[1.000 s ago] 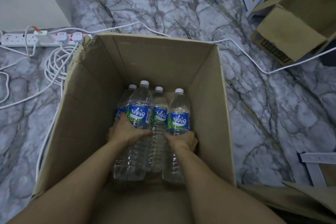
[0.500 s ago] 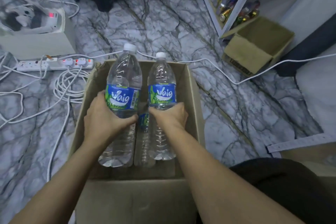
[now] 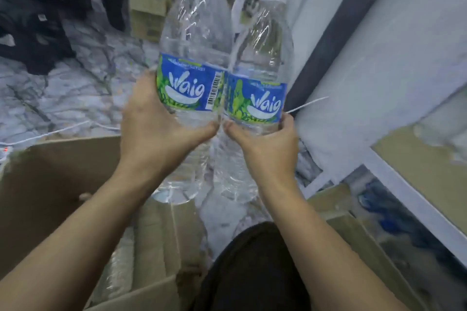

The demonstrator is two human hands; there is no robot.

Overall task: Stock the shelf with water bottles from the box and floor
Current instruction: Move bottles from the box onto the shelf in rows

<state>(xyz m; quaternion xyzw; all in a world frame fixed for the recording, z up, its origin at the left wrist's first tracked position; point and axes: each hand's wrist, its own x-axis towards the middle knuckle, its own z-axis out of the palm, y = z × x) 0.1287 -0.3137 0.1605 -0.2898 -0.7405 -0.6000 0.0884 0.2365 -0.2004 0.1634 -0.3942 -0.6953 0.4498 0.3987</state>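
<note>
Inside left grip [image 3: 156, 131], right grip [image 3: 267, 149]: bottles [image 3: 194, 33]

Left bottle [image 3: 194, 20]: blue-green label [image 3: 185, 83] reads "Waig" in white. Barcode [image 3: 214, 93] runs along the label's right edge, digits not legible.
Right bottle [image 3: 267, 40]: label reads "Waig" in white.
The small print line above each brand word is blurred and unreadable.

Left water bottle [image 3: 194, 33] and right water bottle [image 3: 264, 53]: clear, blue-labelled, upright, labels touching, held aloft at 12 o'clock. Cardboard box [image 3: 50, 174]: open, at 8 o'clock.
</note>
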